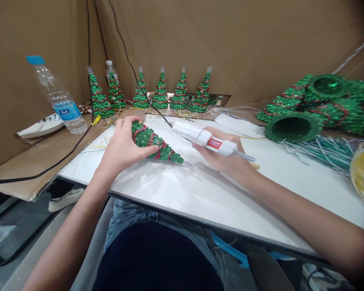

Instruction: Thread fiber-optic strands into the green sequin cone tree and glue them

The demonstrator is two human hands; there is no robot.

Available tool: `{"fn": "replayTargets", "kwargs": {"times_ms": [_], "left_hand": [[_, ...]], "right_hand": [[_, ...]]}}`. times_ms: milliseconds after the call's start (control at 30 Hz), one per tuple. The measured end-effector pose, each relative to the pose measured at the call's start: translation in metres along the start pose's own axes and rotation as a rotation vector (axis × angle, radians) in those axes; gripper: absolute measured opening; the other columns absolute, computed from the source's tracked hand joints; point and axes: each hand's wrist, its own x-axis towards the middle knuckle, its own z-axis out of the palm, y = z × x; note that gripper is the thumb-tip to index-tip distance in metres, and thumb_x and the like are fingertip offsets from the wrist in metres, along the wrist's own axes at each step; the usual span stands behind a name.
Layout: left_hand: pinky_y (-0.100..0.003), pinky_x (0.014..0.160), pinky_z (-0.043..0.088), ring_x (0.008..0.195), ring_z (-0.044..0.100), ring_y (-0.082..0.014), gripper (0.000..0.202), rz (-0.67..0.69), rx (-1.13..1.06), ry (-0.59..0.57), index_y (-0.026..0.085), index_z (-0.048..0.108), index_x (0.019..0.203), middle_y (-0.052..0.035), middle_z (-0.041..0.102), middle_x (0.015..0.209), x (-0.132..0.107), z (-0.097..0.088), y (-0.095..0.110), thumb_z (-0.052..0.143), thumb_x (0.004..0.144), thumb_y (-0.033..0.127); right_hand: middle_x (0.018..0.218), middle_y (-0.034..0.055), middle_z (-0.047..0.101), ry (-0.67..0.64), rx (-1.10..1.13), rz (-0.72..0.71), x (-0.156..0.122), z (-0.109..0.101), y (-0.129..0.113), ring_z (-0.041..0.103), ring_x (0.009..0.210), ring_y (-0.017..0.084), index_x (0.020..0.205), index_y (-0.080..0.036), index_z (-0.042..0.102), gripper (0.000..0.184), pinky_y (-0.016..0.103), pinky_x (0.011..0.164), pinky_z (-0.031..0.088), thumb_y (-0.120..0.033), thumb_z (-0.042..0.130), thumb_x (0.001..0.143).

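Pinching a glittery green conical tree [155, 139] mid-frame, the left hand [123, 143] risks burns if the right hand [224, 159], clasping a white plastic glue gun [197, 134], slips.

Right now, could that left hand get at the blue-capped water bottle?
Probably not straight away: the left hand is holding a miniature Christmas tree, and the black cable runs between that hand and the blue-capped water bottle. Nothing else seems to block the way.

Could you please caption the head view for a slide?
Left hand holding a green tree, right hand a white glue gun.
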Motion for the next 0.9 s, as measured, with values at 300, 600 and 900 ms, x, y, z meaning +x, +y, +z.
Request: {"fn": "replayTargets", "kwargs": {"times_ms": [300, 600, 900], "left_hand": [[-0.042, 0.095, 0.043, 0.113, 0.051, -0.0289, 0.071, -0.012, 0.027, -0.011, 0.017, 0.044, 0.116, -0.0107, 0.051, 0.119, 0.000, -0.003, 0.004, 0.076, 0.059, 0.043], [-0.041, 0.096, 0.043, 0.114, 0.052, -0.0280, 0.076, -0.016, 0.014, -0.105, 0.014, 0.041, 0.125, -0.0131, 0.051, 0.124, 0.000, -0.009, 0.005, 0.074, 0.063, 0.042], [-0.043, 0.107, 0.035, 0.125, 0.045, -0.0299, 0.078, 0.010, 0.068, -0.099, 0.012, 0.041, 0.129, -0.0157, 0.047, 0.131, 0.000, -0.010, 0.006, 0.072, 0.065, 0.044]], "right_hand": [[0.062, -0.0015, 0.053, -0.237, 0.230, 0.277, 0.011, 0.034, 0.002, 0.048, 0.058, 0.014, 0.071, -0.019, 0.053, 0.030, 0.026, 0.055, 0.033, -0.048, 0.053, 0.081], [0.056, -0.0060, 0.040, -0.333, 0.494, 0.370, 0.015, 0.043, -0.009, 0.038, 0.055, 0.010, 0.063, -0.019, 0.045, 0.036, 0.026, 0.055, 0.027, -0.048, 0.064, 0.073], [0.056, -0.0069, 0.036, -0.275, 0.515, 0.494, 0.009, 0.042, -0.022, 0.034, 0.054, 0.009, 0.061, -0.020, 0.041, 0.036, 0.027, 0.054, 0.022, -0.042, 0.069, 0.068]]}}
